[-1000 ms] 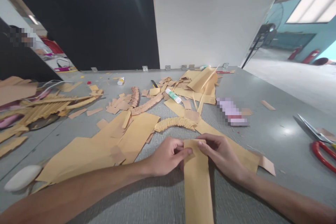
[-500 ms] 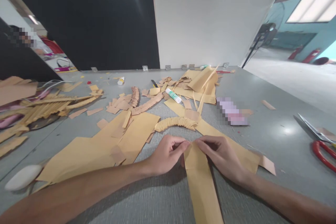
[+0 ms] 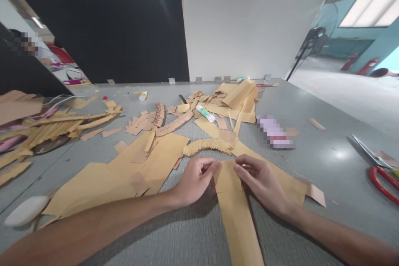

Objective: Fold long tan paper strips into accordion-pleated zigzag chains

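Observation:
A long tan paper strip [image 3: 238, 216] lies on the grey table [image 3: 311, 162], running from the near edge up to my hands. My left hand [image 3: 196, 178] pinches the strip's far end at its left corner, fingers closed. My right hand [image 3: 260, 181] pinches the same end at its right corner. The end of the strip between my fingers is folded over. Just beyond my hands lies a curved, pleated paper chain [image 3: 207, 145].
Large tan sheets [image 3: 124, 170] spread to the left, with scraps and strips [image 3: 52, 126] further left. A glue stick [image 3: 205, 113] and a second pleated chain [image 3: 174, 124] lie mid-table. Red-handled scissors [image 3: 378, 170] rest at the right edge. A white object [image 3: 26, 211] sits near left.
My fingers have pulled apart along the strip's far end and the fold now shows wider. The strip's near end has swung slightly to the right.

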{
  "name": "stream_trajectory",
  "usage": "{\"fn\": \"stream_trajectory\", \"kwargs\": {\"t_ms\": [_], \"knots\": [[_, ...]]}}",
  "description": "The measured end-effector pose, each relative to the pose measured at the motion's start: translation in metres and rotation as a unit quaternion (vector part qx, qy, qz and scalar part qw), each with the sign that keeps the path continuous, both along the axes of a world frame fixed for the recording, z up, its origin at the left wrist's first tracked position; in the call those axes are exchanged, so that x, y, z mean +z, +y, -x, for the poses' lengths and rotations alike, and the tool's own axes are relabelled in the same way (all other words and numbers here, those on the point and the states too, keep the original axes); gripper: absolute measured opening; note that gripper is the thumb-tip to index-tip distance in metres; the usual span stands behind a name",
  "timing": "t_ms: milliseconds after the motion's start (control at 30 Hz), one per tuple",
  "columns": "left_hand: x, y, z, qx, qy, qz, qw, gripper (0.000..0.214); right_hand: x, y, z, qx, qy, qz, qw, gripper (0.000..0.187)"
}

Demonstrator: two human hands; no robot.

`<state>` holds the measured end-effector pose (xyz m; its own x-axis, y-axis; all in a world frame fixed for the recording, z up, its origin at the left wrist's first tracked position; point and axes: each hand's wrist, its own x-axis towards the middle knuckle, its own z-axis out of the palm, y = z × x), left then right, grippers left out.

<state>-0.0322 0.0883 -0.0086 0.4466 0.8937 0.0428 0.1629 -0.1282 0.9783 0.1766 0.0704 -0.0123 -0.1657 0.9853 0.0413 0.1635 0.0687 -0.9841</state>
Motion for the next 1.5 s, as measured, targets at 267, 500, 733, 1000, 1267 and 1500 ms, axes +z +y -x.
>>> {"fn": "stream_trajectory", "kwargs": {"t_ms": [267,500,733,1000,1267,1500], "knots": [[0.002,-0.001,-0.001,-0.023,-0.019,0.032,0.999,0.035,-0.002,-0.002,0.0,-0.031,-0.061,-0.053,0.996,0.028],[0.0,-0.001,-0.001,-0.016,-0.024,0.036,0.999,0.028,0.005,0.002,-0.009,-0.117,-0.326,-0.263,0.9,0.027],[-0.001,0.0,0.0,-0.023,-0.031,0.063,0.997,0.025,-0.013,0.033,-0.036,0.058,-0.482,-0.302,0.82,0.062],[0.003,0.0,0.001,0.019,-0.004,0.055,0.998,0.032,0.004,0.028,-0.031,0.015,-0.494,-0.345,0.798,0.025],[0.003,-0.001,-0.002,-0.019,-0.102,0.102,0.989,0.042,0.001,0.012,-0.035,-0.081,-0.55,-0.355,0.751,0.026],[-0.003,0.002,-0.002,-0.009,-0.138,0.099,0.985,0.042,-0.003,-0.01,-0.026,0.096,-0.436,-0.563,0.696,0.049]]}}
